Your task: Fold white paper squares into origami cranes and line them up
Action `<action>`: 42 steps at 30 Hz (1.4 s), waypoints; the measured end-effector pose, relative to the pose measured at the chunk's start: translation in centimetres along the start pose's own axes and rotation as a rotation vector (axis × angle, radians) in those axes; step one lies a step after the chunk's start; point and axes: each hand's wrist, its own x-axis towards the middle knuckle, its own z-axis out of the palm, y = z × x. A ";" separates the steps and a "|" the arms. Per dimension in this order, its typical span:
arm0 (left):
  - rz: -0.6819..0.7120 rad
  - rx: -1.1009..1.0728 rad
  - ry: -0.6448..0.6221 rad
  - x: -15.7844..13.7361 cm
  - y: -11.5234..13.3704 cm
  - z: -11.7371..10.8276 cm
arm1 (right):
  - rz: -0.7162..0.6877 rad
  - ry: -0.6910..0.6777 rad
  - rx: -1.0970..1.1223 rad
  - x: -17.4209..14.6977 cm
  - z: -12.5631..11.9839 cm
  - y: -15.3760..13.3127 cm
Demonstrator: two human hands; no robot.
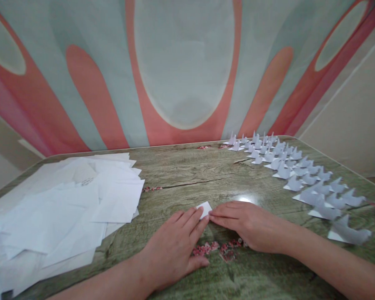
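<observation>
A small folded piece of white paper [205,207] lies on the table in the middle of the view. My left hand [174,246] rests flat over its left part, fingers stretched out and thumb apart. From the other side, my right hand [253,225] pinches the paper's right corner between thumb and fingertips. My fingers cover part of the paper, so its full folded shape is hidden.
Loose sheets of white paper [65,212] lie in an overlapping heap on the left. Several folded white paper birds [314,193] stand in rows along the right side. The wood-patterned table [181,166] meets a pink and grey-green patterned backdrop [184,135] at its far edge.
</observation>
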 end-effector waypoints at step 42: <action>0.020 -0.033 0.103 -0.3 -0.6 0.1 | -0.057 0.073 -0.147 0.3 1.0 0.2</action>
